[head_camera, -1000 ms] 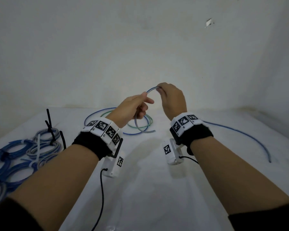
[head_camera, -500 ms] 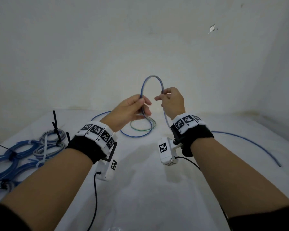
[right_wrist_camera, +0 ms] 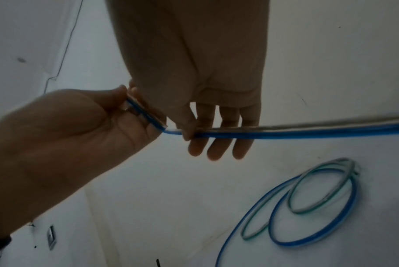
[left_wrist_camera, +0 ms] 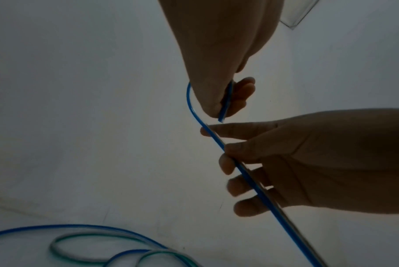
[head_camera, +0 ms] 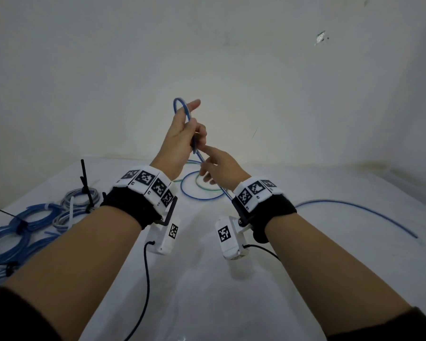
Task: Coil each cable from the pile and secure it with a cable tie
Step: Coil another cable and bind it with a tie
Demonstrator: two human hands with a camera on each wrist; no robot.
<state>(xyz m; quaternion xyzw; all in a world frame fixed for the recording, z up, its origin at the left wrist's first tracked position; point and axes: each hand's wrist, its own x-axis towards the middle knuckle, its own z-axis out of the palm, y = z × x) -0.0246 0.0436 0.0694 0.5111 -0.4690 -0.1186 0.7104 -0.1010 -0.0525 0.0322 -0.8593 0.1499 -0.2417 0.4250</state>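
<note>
A blue cable makes a small loop over the outstretched index finger of my raised left hand. The other fingers of that hand curl round the cable's end. Just below, my right hand pinches the same cable between thumb and fingers, with the index pointing at the left hand. From there the cable runs down past my right wrist, and its tail lies on the white table at the right.
Loose blue and green-grey cable loops lie on the table behind my hands. Several tied blue coils sit at the left edge, with black cable ties sticking up among them. A white wall stands close behind.
My left hand rose and turned, and the wide loop shrank to a tight one round its index finger. My right hand dropped lower along the cable.
</note>
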